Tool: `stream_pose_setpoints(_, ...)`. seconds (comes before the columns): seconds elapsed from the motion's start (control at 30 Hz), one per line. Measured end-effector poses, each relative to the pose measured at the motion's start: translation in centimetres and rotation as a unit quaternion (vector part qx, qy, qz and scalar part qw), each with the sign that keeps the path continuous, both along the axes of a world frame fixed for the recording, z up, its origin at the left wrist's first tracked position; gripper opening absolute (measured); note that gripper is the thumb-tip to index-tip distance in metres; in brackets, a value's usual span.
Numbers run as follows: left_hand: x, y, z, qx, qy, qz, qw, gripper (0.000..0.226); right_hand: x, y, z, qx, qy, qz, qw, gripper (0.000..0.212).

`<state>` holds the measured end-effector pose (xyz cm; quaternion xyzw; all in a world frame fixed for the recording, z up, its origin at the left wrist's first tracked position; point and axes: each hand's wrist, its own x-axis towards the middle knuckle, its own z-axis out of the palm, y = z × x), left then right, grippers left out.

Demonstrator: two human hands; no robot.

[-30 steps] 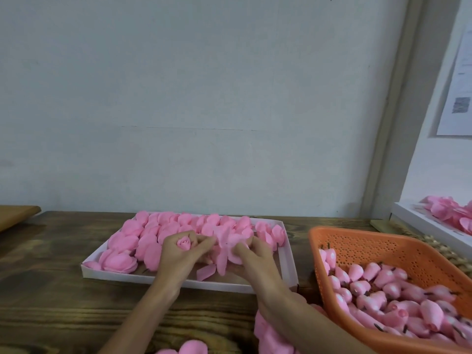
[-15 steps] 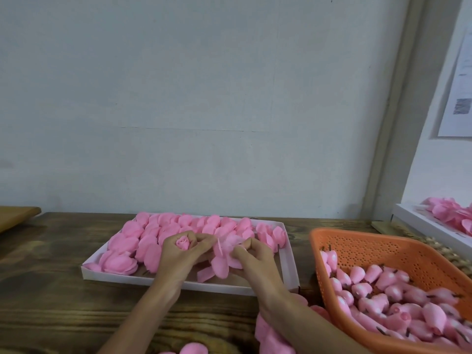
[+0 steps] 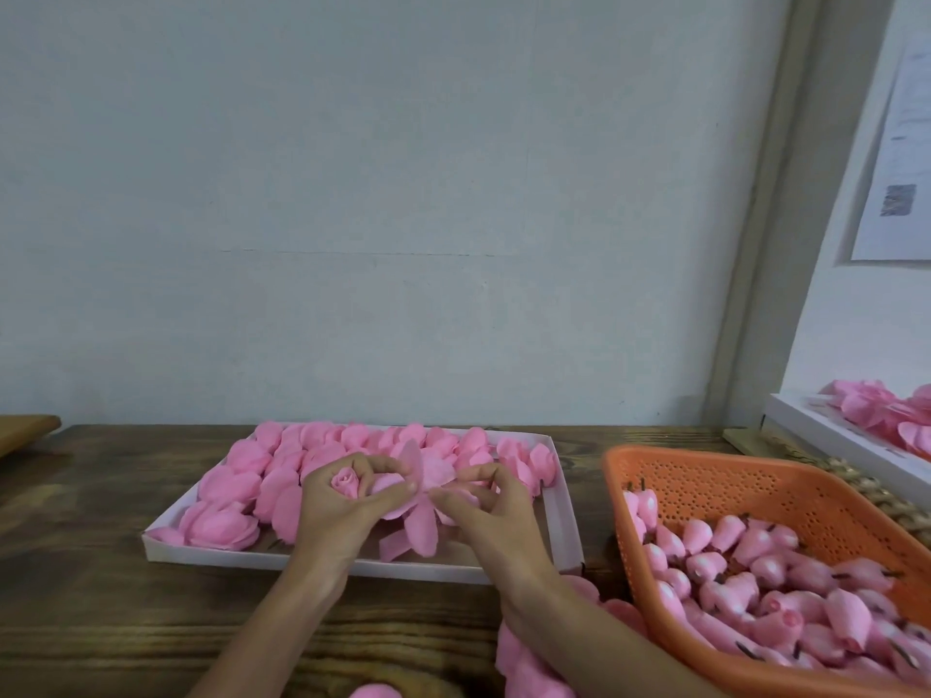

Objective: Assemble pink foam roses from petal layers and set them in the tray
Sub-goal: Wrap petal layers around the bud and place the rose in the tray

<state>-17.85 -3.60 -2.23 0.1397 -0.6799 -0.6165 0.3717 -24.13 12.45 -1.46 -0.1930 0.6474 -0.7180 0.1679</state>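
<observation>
Nearest us, we are gripping a rolled bud (image 3: 345,480) upright in the left hand (image 3: 342,513), fingers curled round it. Just right of it, the right hand (image 3: 496,516) is pinching a splayed petal layer (image 3: 428,468). Under and beyond both hands, the tray (image 3: 312,559) is lying crosswise, roses filling its left end.

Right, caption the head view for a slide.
Left hand holds a rosebud core while right hand pinches a petal layer over the white tray, orange basket alongside.
</observation>
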Motion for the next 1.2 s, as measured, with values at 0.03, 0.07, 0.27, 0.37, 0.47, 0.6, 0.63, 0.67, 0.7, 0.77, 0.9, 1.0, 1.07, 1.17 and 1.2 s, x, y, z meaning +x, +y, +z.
stream_pose_setpoints(0.03,0.0,0.1,0.0,-0.006,0.004,-0.002,1.0,0.024,-0.1,0.0,-0.1,0.0,-0.004,-0.002,1.0,0.044)
stream_pose_setpoints(0.07,0.0,0.1,0.0,-0.012,0.008,-0.005,1.0,0.024,-0.3,-0.1,-0.2,0.002,-0.006,-0.006,1.0,0.046)
stream_pose_setpoints(0.27,0.1,0.0,0.1,-0.039,0.01,-0.035,0.999,0.03,-0.9,0.0,-0.5,0.018,-0.019,-0.016,1.0,0.059)
stream_pose_setpoints(0.37,0.2,0.0,0.2,-0.052,0.018,-0.03,0.998,0.039,-1.1,0.0,-0.5,0.008,-0.026,-0.02,0.999,0.056)
stream_pose_setpoints(0.47,0.3,-0.1,0.2,-0.051,0.008,-0.036,0.998,0.038,-1.1,0.0,-0.6,-0.001,-0.033,-0.017,0.999,0.051)
stream_pose_setpoints(0.6,0.3,0.0,0.4,-0.054,0.009,-0.042,0.998,0.036,-1.2,0.0,-0.7,-0.018,-0.053,-0.007,0.998,0.049)
stream_pose_setpoints(0.63,0.3,0.0,0.4,-0.055,0.01,-0.042,0.998,0.035,-1.3,0.0,-0.8,-0.022,-0.058,-0.005,0.998,0.048)
stream_pose_setpoints(0.67,0.3,0.0,0.4,-0.056,0.01,-0.041,0.998,0.034,-1.3,0.0,-0.7,-0.023,-0.058,0.001,0.998,0.047)
stream_pose_setpoints(0.7,0.3,0.0,0.4,-0.058,0.01,-0.039,0.998,0.032,-1.3,0.0,-0.8,-0.024,-0.056,0.012,0.998,0.046)
stream_pose_setpoints(0.77,0.4,-0.1,0.4,-0.062,0.011,-0.037,0.997,0.034,-1.2,0.0,-0.8,-0.029,-0.055,0.027,0.998,0.042)
stream_pose_setpoints(0.9,0.4,0.0,0.5,-0.06,0.016,-0.048,0.997,0.033,-1.2,0.1,-0.9,-0.033,-0.055,0.011,0.998,0.034)
stream_pose_setpoints(1.0,0.3,0.4,0.7,-0.013,0.038,-0.013,0.999,0.015,-1.1,0.1,-0.9,-0.032,-0.048,-0.007,0.998,0.027)
stream_pose_setpoints(1.07,0.3,0.5,1.0,0.029,0.071,0.027,0.997,0.012,-1.2,0.0,-0.9,-0.018,-0.043,-0.021,0.999,0.022)
stream_pose_setpoints(1.17,0.5,0.7,2.1,0.091,0.111,0.03,0.989,0.02,-1.2,-0.1,-0.9,0.012,-0.022,-0.038,0.999,0.016)
stream_pose_setpoints(1.2,0.7,1.0,2.5,0.113,0.124,0.013,0.986,0.022,-1.2,-0.1,-0.9,0.021,-0.017,-0.041,0.999,0.016)
